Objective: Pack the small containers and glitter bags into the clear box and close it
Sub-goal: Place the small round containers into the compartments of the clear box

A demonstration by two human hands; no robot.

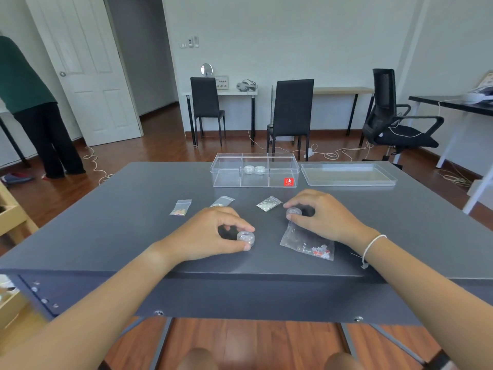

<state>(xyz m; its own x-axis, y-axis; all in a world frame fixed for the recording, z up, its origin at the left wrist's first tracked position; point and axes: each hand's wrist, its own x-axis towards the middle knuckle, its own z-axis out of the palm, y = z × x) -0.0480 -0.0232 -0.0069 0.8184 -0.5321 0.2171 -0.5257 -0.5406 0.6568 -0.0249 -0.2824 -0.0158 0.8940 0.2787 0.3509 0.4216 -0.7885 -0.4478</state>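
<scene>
We see the clear box (254, 170), a hard transparent plastic tray split into three compartments, standing open near the far edge of the dark grey matte table (106, 231) with its long axis running along that edge; two small round containers (254, 169) sit side by side in its middle compartment, and a red sticker (289, 181) marks its front right corner. Its flat clear lid (348, 174) lies just beside it to the right, also lengthwise along the far edge. Nearer us, three small zip bags lie in a row: one (181, 207) to the left, one (222, 201) in the middle, one (269, 204) to the right. Our left hand (210, 236) pinches a small round clear jar (246, 237) between thumb and fingertips, close to the near edge. Our right hand (320, 214) curls around another jar (293, 211), fingers closed on it, above a larger crinkled glitter bag (306, 241) lying flat.
</scene>
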